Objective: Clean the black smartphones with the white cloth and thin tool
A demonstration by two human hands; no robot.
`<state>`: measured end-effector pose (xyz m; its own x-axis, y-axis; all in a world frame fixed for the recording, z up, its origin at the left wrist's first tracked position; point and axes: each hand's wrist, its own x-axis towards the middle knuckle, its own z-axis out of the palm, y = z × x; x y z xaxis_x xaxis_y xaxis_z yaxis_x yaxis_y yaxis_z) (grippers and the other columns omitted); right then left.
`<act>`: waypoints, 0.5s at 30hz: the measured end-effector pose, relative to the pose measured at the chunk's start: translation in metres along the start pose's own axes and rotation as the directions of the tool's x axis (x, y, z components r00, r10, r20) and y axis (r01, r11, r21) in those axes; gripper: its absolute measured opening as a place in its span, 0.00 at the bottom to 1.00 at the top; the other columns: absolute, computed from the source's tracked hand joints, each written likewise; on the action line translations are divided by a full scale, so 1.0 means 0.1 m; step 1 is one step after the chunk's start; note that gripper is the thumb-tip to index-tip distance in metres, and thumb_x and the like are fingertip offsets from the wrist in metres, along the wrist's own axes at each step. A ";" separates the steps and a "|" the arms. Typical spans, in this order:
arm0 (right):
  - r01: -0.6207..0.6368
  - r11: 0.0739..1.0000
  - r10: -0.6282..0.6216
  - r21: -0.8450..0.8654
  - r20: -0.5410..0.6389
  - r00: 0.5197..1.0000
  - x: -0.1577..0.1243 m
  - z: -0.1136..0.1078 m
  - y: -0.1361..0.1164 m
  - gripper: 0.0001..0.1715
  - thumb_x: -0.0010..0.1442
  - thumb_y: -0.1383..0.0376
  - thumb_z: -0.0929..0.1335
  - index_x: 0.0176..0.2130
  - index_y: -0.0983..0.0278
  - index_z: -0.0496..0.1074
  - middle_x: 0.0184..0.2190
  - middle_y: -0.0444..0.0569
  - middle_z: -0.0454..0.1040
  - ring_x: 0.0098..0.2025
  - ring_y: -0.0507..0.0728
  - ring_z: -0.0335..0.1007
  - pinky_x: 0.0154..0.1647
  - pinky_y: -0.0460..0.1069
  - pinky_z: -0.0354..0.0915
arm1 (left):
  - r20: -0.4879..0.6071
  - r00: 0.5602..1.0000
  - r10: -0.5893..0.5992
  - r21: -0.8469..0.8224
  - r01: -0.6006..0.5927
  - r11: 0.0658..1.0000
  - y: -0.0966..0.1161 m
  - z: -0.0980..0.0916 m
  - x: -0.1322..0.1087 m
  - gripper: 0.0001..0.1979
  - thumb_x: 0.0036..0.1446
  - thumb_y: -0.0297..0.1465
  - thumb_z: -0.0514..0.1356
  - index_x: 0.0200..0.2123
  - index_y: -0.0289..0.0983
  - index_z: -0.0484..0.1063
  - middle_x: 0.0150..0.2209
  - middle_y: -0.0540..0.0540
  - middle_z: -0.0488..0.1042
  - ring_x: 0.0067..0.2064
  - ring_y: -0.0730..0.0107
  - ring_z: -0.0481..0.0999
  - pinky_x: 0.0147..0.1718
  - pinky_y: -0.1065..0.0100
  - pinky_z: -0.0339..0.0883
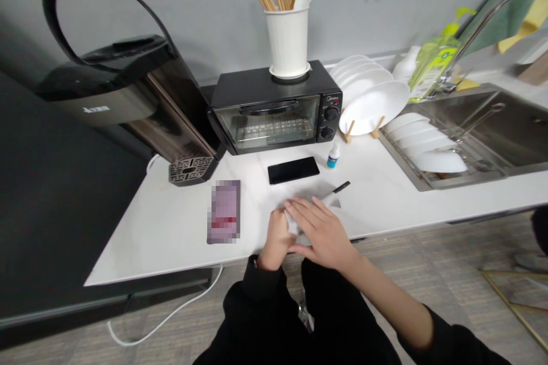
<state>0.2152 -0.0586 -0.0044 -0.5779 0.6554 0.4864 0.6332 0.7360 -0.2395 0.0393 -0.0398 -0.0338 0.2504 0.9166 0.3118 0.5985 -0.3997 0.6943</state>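
Observation:
Both my hands rest on a pale cloth or sheet [322, 198] lying near the front edge of the white countertop [171, 228]. My right hand [323, 231] lies flat on it with the fingers stretched out to the left. My left hand [276, 239] is curled beside it, pinching the sheet's left edge. A thin black pen-like object [341, 187] lies just beyond the sheet. A black phone [293, 170] lies face up behind my hands.
A blurred purple card or device [224, 211] lies left of my hands. Behind stand a black toaster oven [274, 108] with a white utensil holder [288, 40], a small dropper bottle [333, 155], a plate rack [372, 100], a sink [471, 131] and a black coffee machine [124, 85].

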 end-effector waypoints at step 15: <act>-0.205 0.973 0.191 -0.109 -0.128 0.973 0.04 -0.07 0.17 0.43 0.75 0.44 0.58 0.73 0.70 0.58 0.67 0.63 0.71 0.71 0.69 0.63 0.73 0.68 0.54 | -0.037 0.999 0.027 -0.076 -0.029 0.997 0.05 0.00 0.00 0.08 0.67 0.30 0.60 0.37 0.39 0.81 0.37 0.45 0.85 0.38 0.62 0.84 0.43 0.66 0.77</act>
<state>0.2269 -0.0447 -0.0002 -0.3761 0.7565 0.5350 0.7902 0.5634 -0.2411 0.0418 -0.0420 -0.0301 0.2381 0.9045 0.3537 0.5313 -0.4262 0.7322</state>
